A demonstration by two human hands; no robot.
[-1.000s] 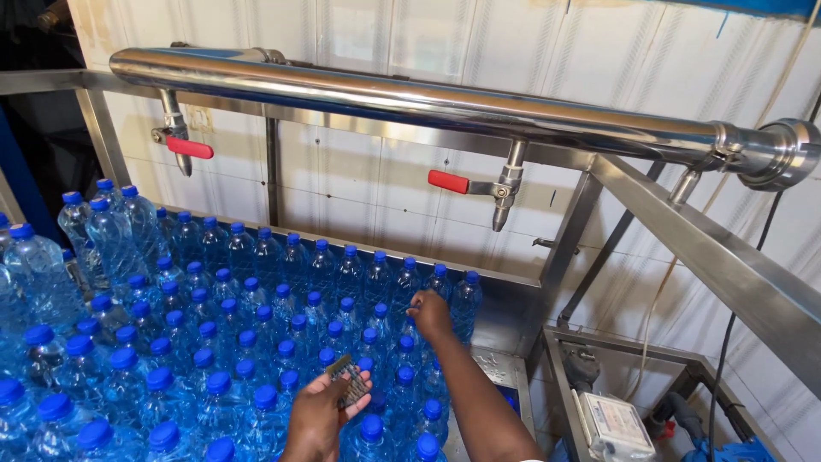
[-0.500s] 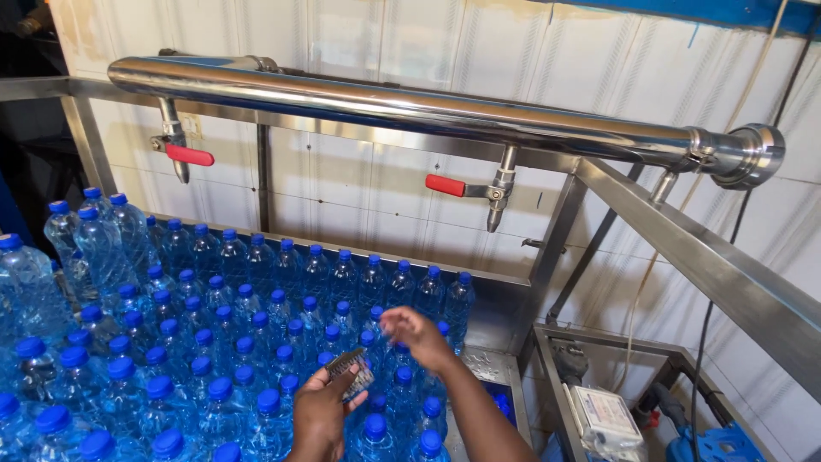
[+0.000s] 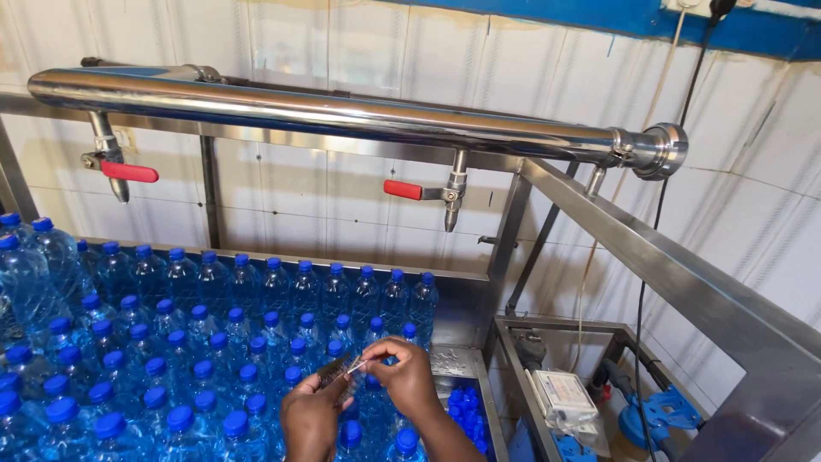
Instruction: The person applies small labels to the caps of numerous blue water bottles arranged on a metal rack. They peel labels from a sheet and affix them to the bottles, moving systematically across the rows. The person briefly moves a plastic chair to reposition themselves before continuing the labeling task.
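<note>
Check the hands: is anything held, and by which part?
Left hand grips a small dark bundle from below; right hand pinches its top end. What it is cannot be told.

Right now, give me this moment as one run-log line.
left hand: holds small dark strip of seals | right hand: pinching its end | below: blue-capped water bottles in steel trough

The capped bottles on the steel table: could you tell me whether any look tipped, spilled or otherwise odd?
Nothing stands out. The blue-capped bottles stand upright and packed close, all capped, with no spill visible. Both hands meet over the front rows, pinching a small item too small to identify.
</note>
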